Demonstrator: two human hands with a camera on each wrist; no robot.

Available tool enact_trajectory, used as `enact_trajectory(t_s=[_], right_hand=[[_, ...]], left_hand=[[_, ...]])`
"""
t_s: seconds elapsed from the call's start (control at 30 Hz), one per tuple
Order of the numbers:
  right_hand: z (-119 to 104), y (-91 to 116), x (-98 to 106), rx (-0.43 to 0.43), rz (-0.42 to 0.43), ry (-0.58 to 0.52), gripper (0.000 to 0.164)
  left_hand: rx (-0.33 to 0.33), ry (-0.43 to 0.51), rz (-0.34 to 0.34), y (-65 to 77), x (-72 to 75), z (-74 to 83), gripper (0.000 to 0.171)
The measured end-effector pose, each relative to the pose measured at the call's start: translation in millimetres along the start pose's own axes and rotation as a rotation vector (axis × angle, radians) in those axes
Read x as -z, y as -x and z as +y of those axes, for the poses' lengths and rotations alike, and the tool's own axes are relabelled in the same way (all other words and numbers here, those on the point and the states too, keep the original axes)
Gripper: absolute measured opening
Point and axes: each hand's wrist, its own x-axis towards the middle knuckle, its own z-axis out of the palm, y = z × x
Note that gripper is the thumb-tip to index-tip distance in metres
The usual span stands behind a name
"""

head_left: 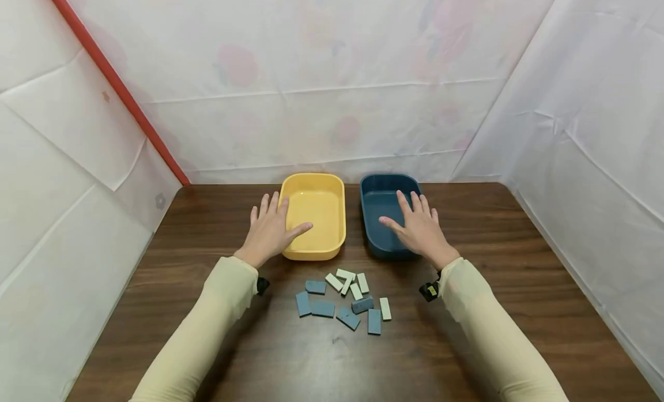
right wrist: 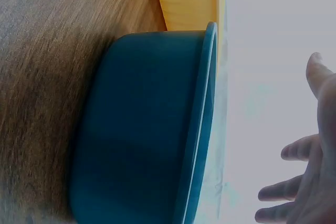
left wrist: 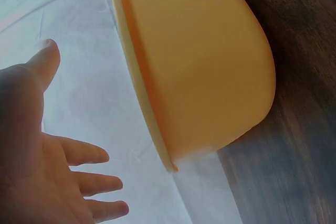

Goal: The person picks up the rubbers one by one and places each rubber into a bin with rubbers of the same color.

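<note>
My left hand point(head_left: 270, 228) hovers with spread fingers over the left side of a yellow bin point(head_left: 316, 255). Over the dark blue bin point(head_left: 369, 217) my right hand point(head_left: 421, 229) is held the same way, fingers spread. Each wrist view shows its hand above the bin's rim, apart from it, with nothing held. Between the forearms, on the table, lie several blue-grey rectangular blocks point(head_left: 323, 309) and several smaller pale cream blocks point(head_left: 362, 283), loosely scattered. One blue-grey block point(head_left: 362, 305) seems to stand on edge or lean.
The brown wooden table point(head_left: 181, 263) runs back to a white sheet point(head_left: 321, 125) behind the bins. More white sheeting hangs at the left and right. A red strip point(head_left: 119, 85) slopes down the left corner to the table's back edge.
</note>
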Motion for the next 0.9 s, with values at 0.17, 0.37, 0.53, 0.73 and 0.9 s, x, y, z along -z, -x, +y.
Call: enact_trajectory(t_s=[0.17,0.37,0.53,0.73,0.9], right_hand=[[6.3,3.9,5.2,0.018,0.025,0.001,0.089],[12.0,9.9,7.2,0.033,0.041,-0.002,0.085],[10.2,12.5,3.6,0.074,0.08,-0.051,0.077],[8.1,16.9,0.7,0.161,0.114,-0.048,0.067],[9.0,21.1,-0.5,0.252,0.136,-0.042,0.056]], left_hand=[[-0.004,0.015,0.026,0.7,5.2,-1.4,0.098],[0.028,0.016,0.035,1.3,8.7,-7.0,0.092],[0.062,0.007,0.044,4.0,11.2,-17.3,0.084],[0.093,0.013,0.047,6.3,4.6,-26.8,0.077],[0.119,0.026,0.056,7.1,-0.5,-29.8,0.071]])
